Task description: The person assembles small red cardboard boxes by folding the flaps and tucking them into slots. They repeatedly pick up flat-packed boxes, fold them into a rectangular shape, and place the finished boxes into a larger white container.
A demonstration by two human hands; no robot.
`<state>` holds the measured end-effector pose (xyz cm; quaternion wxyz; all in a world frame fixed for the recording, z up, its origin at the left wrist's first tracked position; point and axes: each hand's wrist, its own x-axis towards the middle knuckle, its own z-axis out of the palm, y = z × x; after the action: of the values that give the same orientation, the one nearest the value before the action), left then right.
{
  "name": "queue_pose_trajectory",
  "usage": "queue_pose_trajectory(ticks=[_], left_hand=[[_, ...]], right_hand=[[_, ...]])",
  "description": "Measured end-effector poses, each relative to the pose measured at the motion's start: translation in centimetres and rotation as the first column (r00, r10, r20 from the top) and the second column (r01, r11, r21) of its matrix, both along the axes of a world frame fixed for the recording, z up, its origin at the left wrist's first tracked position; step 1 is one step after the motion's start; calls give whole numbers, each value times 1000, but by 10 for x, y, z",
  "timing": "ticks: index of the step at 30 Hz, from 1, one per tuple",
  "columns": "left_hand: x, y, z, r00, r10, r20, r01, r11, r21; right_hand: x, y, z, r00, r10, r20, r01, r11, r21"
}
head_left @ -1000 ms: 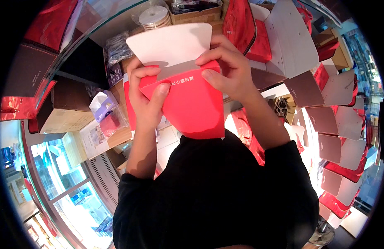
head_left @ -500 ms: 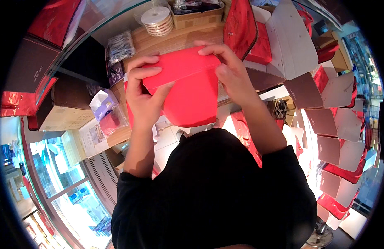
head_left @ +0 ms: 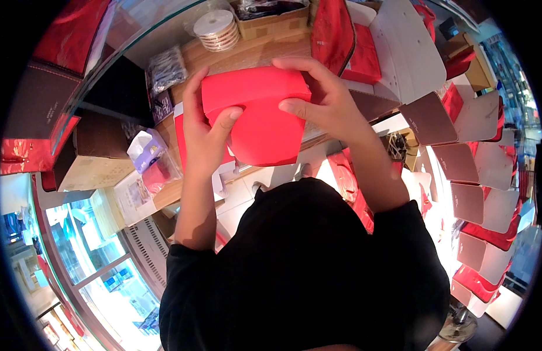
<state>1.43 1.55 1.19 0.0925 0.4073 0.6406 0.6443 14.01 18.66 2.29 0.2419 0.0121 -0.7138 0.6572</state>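
Note:
A bright red folding paper box (head_left: 265,134) is held in front of me above the wooden table, a folded band across its top and a rounded flap hanging toward me. My left hand (head_left: 208,126) grips its left side, thumb on the front and fingers mostly hidden along the edge. At the right end, my right hand (head_left: 326,105) has its thumb on the front face and its fingers over the top edge. Behind my left wrist, another red piece (head_left: 180,126) partly shows at the table's edge.
White spools (head_left: 215,26) are stacked at the back beside a cardboard box (head_left: 274,23) of dark packets. Plastic-wrapped packets (head_left: 167,67) and a purple-white tissue pack (head_left: 147,151) lie left. Several open brown-and-white boxes with red contents (head_left: 458,164) line the right side.
The red box has tilted so its front and rounded flap face me more squarely. My right thumb has moved down onto its front, and my left fingers have slid from the top to the side.

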Motion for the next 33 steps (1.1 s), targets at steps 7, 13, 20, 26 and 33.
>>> queue_pose_trajectory(ticks=[7,13,20,26,33], left_hand=[[1,3,3,997,-44,66,44,999,3],[-4,10,7,930,-103,-353,21,973,-229],[-9,3,0,901,45,-432,-196,930,-310],[-11,-5,-1,865,72,-497,-290,879,-377],[-19,-12,12,899,15,-438,-214,888,-408]], right_hand=[[2,12,8,996,34,82,-56,960,276],[-9,15,30,955,89,281,-231,819,525],[-11,15,20,966,65,248,-103,984,145],[-6,9,16,953,45,299,-60,997,42],[-7,12,27,965,84,249,-83,996,-12]])
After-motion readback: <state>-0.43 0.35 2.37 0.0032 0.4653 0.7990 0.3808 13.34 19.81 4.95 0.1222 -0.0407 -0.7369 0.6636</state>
